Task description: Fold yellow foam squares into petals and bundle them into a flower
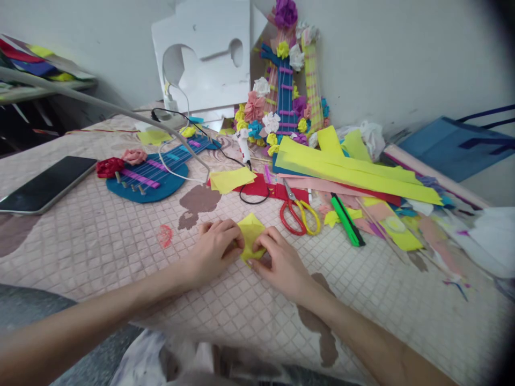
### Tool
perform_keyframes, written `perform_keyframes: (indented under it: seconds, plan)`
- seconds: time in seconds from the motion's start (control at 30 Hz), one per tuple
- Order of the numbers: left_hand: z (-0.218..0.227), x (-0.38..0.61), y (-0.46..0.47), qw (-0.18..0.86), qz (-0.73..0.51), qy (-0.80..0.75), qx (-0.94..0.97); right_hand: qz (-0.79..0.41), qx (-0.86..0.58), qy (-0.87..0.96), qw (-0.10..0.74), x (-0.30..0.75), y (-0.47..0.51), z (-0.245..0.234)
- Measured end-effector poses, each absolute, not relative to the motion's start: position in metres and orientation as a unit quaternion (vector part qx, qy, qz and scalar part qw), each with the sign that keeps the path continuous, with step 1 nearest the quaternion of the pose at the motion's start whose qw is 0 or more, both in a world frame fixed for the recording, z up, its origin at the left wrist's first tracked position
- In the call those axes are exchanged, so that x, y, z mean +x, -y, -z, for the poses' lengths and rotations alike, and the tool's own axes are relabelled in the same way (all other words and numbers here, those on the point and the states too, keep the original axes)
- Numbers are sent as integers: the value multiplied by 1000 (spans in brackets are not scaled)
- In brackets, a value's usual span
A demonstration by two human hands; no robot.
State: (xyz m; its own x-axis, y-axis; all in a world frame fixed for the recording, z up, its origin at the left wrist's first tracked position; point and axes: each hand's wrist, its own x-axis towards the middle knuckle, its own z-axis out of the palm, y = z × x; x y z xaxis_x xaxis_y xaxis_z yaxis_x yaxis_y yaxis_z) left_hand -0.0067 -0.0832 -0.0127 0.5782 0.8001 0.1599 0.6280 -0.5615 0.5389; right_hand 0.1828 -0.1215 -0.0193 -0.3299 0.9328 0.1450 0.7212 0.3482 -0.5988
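A small piece of yellow paper (251,228), its top corner pointing away from me, lies between my hands on the tablecloth. My left hand (220,244) has its fingers bent and closed on the paper's left edge. On the right side, my right hand (277,260) pinches the paper's lower right edge between thumb and fingers. Parts of the paper are covered by my fingers. Beyond it rests a stack of yellow paper pieces (231,179), and scissors (300,214) with red and yellow handles lie to the right.
A green utility knife (348,220) and long yellow paper strips (354,169) lie to the right. A white glue gun (242,143) stands farther back. At left are a blue paper guitar (151,177) and a phone (46,182). A white foam panel (209,53) leans on the wall.
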Motion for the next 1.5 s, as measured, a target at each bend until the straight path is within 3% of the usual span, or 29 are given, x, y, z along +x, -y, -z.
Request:
perform_keyframes:
  seconds: [0.2,0.33,0.7,1.03,1.2,1.5]
  plan:
    - [14,-6,87,212,-269,-412,845,-228,-532,781,235,183,121,17]
    - [13,-1,94,246,-232,-350,874,-244,-517,785,239,187,119,19]
    - [16,2,94,229,-204,-366,879,-286,-513,743,320,204,108,19]
    - [1,13,116,0,-113,-317,942,-403,-525,625,415,208,103,24]
    - [5,-1,110,-39,-113,-277,953,-356,-525,644,427,210,103,29]
    - [-8,-42,84,79,-171,-201,961,-214,-517,735,383,212,99,25]
